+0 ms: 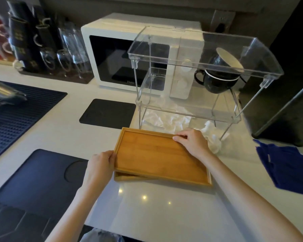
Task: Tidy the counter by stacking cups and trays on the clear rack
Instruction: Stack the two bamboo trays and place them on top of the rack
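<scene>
Bamboo-coloured rectangular wooden tray sits askew atop a second matching tray on the white counter, just near of the clear two-tier plastic rack. Left hand pinches its left edge; right hand grips the far rim. Black cups are stacked on the rack's lower shelf.

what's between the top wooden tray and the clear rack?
In the head view, crumpled white plastic lies on the counter between the top wooden tray, held by the left hand and right hand, and the clear rack, spreading under it.
</scene>
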A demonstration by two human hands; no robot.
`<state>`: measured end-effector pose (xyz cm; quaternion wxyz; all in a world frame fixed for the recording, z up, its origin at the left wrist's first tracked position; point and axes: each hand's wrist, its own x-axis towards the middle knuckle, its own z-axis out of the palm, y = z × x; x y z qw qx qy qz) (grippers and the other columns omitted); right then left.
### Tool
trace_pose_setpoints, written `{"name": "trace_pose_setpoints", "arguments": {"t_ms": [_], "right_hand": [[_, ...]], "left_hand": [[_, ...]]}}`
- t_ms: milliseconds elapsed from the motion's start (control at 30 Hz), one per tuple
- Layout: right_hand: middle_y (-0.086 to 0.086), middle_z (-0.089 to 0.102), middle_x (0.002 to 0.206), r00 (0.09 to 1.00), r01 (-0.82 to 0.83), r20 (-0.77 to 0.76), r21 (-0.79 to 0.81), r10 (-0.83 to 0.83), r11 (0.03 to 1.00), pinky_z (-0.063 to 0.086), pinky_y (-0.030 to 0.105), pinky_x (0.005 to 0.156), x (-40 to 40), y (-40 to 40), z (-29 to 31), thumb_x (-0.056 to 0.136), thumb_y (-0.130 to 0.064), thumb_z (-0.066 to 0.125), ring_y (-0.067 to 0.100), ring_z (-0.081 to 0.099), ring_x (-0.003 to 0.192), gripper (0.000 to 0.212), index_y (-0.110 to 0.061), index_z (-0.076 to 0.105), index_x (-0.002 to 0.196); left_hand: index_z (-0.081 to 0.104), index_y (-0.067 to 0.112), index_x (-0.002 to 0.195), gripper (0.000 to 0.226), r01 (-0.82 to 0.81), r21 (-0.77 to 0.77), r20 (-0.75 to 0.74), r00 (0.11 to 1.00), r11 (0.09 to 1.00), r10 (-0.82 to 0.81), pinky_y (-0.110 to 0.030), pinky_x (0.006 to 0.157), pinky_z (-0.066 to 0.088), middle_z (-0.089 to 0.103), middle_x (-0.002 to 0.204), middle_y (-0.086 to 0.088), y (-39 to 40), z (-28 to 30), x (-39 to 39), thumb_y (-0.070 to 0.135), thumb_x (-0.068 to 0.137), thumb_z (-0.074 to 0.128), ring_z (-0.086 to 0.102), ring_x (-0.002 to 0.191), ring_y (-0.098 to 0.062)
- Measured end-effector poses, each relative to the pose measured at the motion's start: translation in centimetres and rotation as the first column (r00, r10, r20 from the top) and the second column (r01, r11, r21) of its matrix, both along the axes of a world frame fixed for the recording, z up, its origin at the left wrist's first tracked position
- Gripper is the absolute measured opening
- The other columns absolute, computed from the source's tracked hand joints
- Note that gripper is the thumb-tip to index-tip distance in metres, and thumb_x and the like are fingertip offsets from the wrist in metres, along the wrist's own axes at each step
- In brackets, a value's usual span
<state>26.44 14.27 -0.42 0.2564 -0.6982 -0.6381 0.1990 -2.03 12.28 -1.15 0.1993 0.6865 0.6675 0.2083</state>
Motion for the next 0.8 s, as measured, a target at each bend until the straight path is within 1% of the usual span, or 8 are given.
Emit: {"name": "trace_pose_setpoints", "arguments": {"t_ms": [133, 267, 333, 367, 467, 600, 700, 800], "right_hand": [[0.002, 0.068, 0.109, 0.999, 0.026, 0.044, 0.039, -0.028, 0.999, 0.038, 0.028, 0.079, -0.1, -0.3, -0.6, 0.085, -0.034, 0.058, 0.019, 0.057, 0.104, 0.026, -0.017, 0.069, 0.102], [0.004, 0.065, 0.108, 0.999, 0.026, 0.043, 0.092, -0.03, 0.995, 0.042, 0.029, 0.084, -0.2, -0.6, -0.8, 0.086, -0.028, 0.057, 0.019, 0.057, 0.104, 0.025, -0.017, 0.065, 0.107], [0.005, 0.064, 0.109, 0.999, 0.047, 0.011, 0.153, -0.049, 0.987, 0.042, 0.029, 0.088, 0.3, -1.3, -0.3, 0.087, -0.022, 0.056, 0.019, 0.056, 0.105, 0.026, -0.014, 0.062, 0.11], [0.005, 0.064, 0.11, 0.997, 0.08, -0.006, 0.187, -0.081, 0.979, 0.042, 0.029, 0.09, 0.7, -2.0, -0.1, 0.087, -0.021, 0.056, 0.019, 0.055, 0.106, 0.026, -0.013, 0.061, 0.112], [0.006, 0.063, 0.11, 0.959, 0.275, -0.144, 0.262, -0.244, 0.925, 0.046, 0.031, 0.09, 2.1, -4.9, 0.0, 0.089, -0.018, 0.053, 0.018, 0.056, 0.104, 0.025, -0.013, 0.058, 0.112], [0.004, 0.062, 0.107, 0.826, 0.501, -0.346, 0.092, -0.444, 0.86, 0.041, 0.025, 0.081, 2.6, -9.0, -1.1, 0.092, -0.021, 0.048, 0.016, 0.056, 0.097, 0.026, -0.011, 0.055, 0.115], [0.006, 0.062, 0.11, 0.789, 0.506, -0.385, -0.036, -0.479, 0.862, 0.04, 0.027, 0.082, 2.1, -10.2, -1.9, 0.093, -0.024, 0.045, 0.018, 0.056, 0.1, 0.033, -0.01, 0.053, 0.122], [0.007, 0.061, 0.116, 0.787, 0.476, -0.397, -0.094, -0.471, 0.874, 0.045, 0.035, 0.091, 1.2, -10.3, -2.0, 0.093, -0.027, 0.044, 0.021, 0.056, 0.105, 0.038, -0.011, 0.049, 0.128]], "left_hand": [[0.065, 0.006, 0.087, 0.03, -0.018, 0.027, 0.028, 0.999, 0.999, 0.017, -0.042, 0.065, 0.052, 0.067, 0.073, -0.016, -0.2, -0.2, 0.2, 0.022, 0.093, 0.04, 0.06, 0.066, -0.032], [0.064, 0.006, 0.086, 0.03, -0.016, -0.007, 0.102, 0.995, 1.0, 0.016, -0.046, 0.066, 0.053, 0.067, 0.072, -0.016, -0.3, -0.3, 0.1, 0.025, 0.093, 0.041, 0.062, 0.068, -0.032], [0.063, 0.009, 0.095, 0.028, -0.027, -0.065, 0.198, 0.979, 0.998, 0.039, -0.034, 0.06, 0.049, 0.066, 0.076, -0.012, -0.5, -0.1, -0.1, 0.027, 0.093, 0.041, 0.06, 0.069, -0.026], [0.062, 0.013, 0.102, 0.028, -0.031, -0.106, 0.273, 0.96, 0.994, 0.059, -0.03, 0.061, 0.046, 0.065, 0.079, -0.009, -0.7, 0.1, -0.2, 0.029, 0.093, 0.041, 0.06, 0.072, -0.023], [0.059, 0.025, 0.1, 0.021, -0.013, -0.192, 0.49, 0.865, 0.981, 0.107, -0.033, 0.074, 0.045, 0.062, 0.084, 0.0, -1.4, 0.3, -0.5, 0.031, 0.092, 0.041, 0.059, 0.086, -0.023], [0.053, 0.01, 0.12, 0.036, 0.001, -0.303, 0.652, 0.73, 0.953, 0.206, -0.039, 0.092, 0.043, 0.061, 0.104, -0.009, -2.1, -0.1, -0.7, 0.029, 0.092, 0.041, 0.057, 0.095, -0.022], [0.05, 0.008, 0.125, 0.04, 0.041, -0.342, 0.686, 0.693, 0.939, 0.22, -0.045, 0.102, 0.039, 0.058, 0.114, -0.013, -2.3, -0.1, -0.5, 0.029, 0.093, 0.04, 0.054, 0.106, -0.026], [0.051, 0.012, 0.124, 0.036, 0.054, -0.348, 0.695, 0.685, 0.936, 0.219, -0.043, 0.101, 0.04, 0.057, 0.111, -0.011, -2.1, 0.0, -0.4, 0.025, 0.093, 0.04, 0.053, 0.104, -0.025]]}}
